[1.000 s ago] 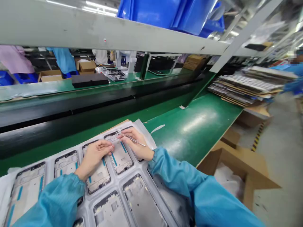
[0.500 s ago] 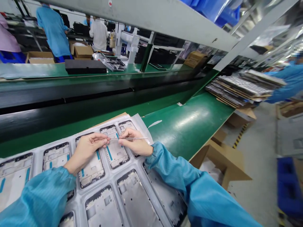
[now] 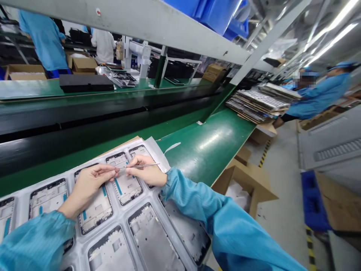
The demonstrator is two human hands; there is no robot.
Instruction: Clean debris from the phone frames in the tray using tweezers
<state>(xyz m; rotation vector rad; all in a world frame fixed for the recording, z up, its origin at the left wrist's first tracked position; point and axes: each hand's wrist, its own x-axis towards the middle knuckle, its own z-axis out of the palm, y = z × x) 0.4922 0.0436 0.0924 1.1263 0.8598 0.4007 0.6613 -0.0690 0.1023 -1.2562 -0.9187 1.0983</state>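
Observation:
My right hand (image 3: 148,172) pinches a thin metal tool that looks like tweezers (image 3: 150,164), its shaft sticking out to the right. The tool's other end points at my left hand (image 3: 86,186), whose thumb and fingers are pinched together at that tip. Whatever small item sits in the left fingertips is too small to make out. Both hands hover over a pale plastic tray (image 3: 120,213) with rows of compartments. Each visible compartment holds a phone middle frame (image 3: 130,192). Blue strips (image 3: 117,187) lie on frames in the far row; the near-row frames show none.
A green bench (image 3: 208,139) runs ahead and right, with a stack of flat trays (image 3: 256,103) at its far end. Open cardboard boxes (image 3: 254,180) stand below its right edge. A grey beam (image 3: 141,22) crosses overhead. Co-workers (image 3: 318,94) are at the right and back.
The view has turned right, so everything sits further left in it. Both hands keep their pinches over the same part of the tray. The tool looks slightly more tilted.

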